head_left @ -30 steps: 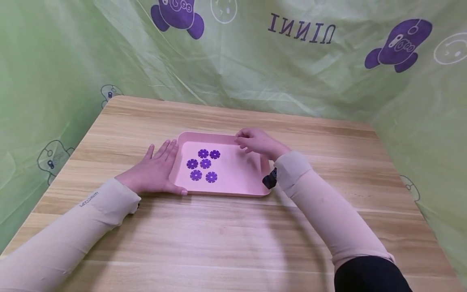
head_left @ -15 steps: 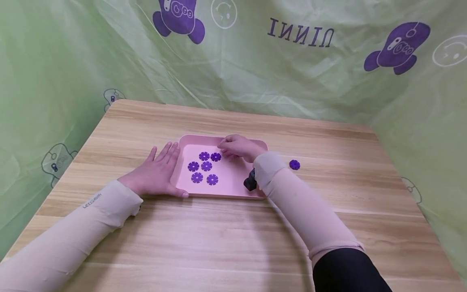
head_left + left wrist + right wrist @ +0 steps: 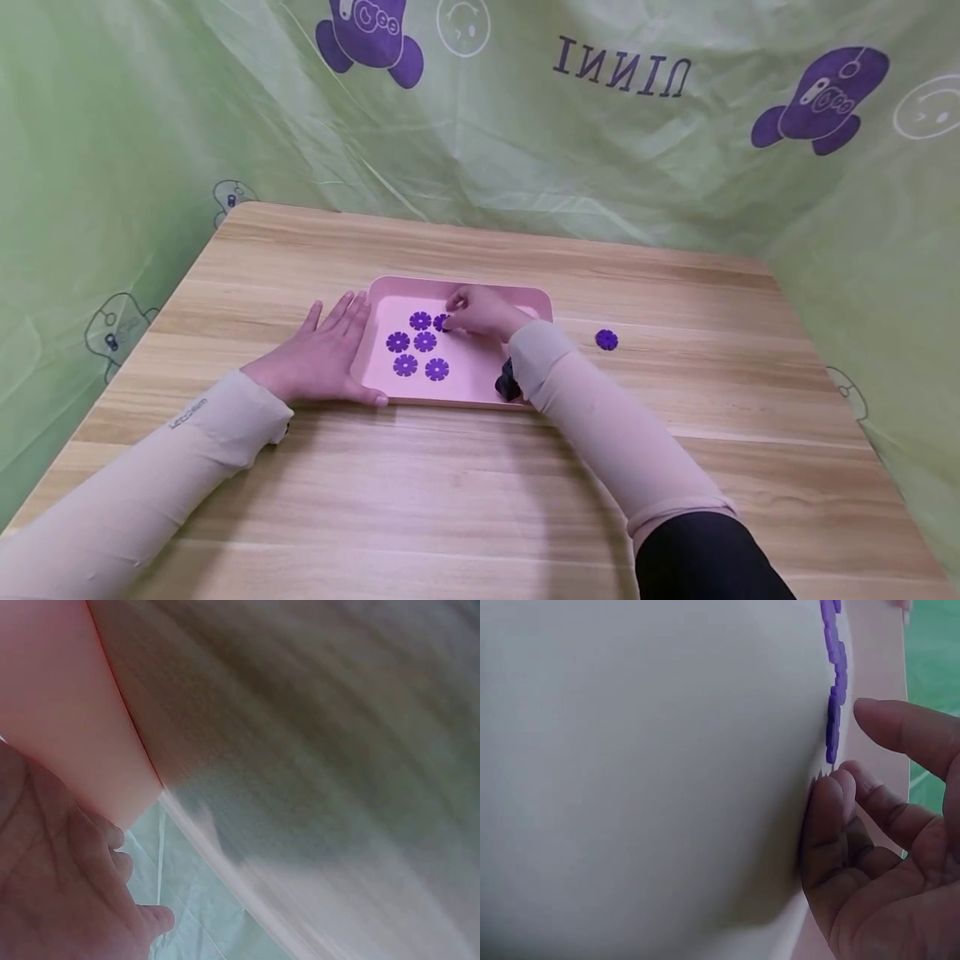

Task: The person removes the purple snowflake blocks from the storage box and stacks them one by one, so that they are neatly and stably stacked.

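A shallow pink tray [image 3: 480, 383] lies on the table with several purple notched discs [image 3: 425, 342] flat in its left half. My left hand [image 3: 318, 354] rests against the tray's left side, fingers spread and thumb along the front corner; its palm and fingers [image 3: 67, 870] show beside the wall in the left wrist view. Inside the tray, my right hand [image 3: 483, 312] reaches low to the upper right disc [image 3: 441, 322], fingertips at its edge and partly covering it. In the right wrist view, the index finger [image 3: 904, 727] stands apart from the lower digits, which touch the tray floor.
Another purple disc [image 3: 607, 339] lies on the wooden table [image 3: 450, 500], right of the tray. Green printed fabric [image 3: 525, 150] hangs behind the table and at both sides. A small black camera [image 3: 508, 382] sits under the right wrist.
My right hand has moved left and down from the tray's back right rim to the upper right disc. The disc on the table came into view as the sleeve moved. My left hand stays put.
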Demonstrator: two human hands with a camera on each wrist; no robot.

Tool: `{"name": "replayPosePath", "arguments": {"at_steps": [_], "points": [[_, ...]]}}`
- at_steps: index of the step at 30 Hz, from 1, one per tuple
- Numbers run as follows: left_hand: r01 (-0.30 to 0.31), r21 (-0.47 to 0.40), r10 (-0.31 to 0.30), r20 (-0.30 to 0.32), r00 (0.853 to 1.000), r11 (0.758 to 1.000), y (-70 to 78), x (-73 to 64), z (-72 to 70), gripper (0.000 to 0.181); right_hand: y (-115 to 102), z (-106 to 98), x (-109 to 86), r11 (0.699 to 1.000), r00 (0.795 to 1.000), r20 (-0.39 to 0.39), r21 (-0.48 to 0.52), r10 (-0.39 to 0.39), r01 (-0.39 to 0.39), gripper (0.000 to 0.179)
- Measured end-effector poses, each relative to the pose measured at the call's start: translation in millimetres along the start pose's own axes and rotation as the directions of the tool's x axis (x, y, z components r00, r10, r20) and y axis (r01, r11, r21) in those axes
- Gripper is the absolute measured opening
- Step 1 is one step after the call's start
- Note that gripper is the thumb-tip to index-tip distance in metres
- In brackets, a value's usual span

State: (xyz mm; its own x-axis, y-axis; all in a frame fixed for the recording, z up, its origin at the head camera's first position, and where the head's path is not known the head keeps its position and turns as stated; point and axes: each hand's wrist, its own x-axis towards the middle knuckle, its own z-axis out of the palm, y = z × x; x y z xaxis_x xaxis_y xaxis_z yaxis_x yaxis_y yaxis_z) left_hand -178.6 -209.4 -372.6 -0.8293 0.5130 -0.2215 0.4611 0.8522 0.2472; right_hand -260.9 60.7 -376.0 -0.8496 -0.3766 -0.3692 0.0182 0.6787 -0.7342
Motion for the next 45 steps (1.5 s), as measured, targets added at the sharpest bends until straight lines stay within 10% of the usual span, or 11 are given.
{"name": "replayPosePath", "arguments": {"at_steps": [14, 45], "points": [[-0.006, -0.011, 0.006, -0.009, 1.0, 1.0, 2.6, -2.6, -1.8, 0.147, -8.5, 7.6, -5.3, 0.978, 0.998, -0.057, -0.208, -0.013, 0.001, 0.024], [0.003, -0.003, -0.003, 0.001, 1.0, 1.0, 5.2, -3.6, -3.8, 0.147, -5.0, -43.6, -40.5, 0.999, 0.996, -0.077, -0.005, -0.044, 0.043, 0.009]]}}
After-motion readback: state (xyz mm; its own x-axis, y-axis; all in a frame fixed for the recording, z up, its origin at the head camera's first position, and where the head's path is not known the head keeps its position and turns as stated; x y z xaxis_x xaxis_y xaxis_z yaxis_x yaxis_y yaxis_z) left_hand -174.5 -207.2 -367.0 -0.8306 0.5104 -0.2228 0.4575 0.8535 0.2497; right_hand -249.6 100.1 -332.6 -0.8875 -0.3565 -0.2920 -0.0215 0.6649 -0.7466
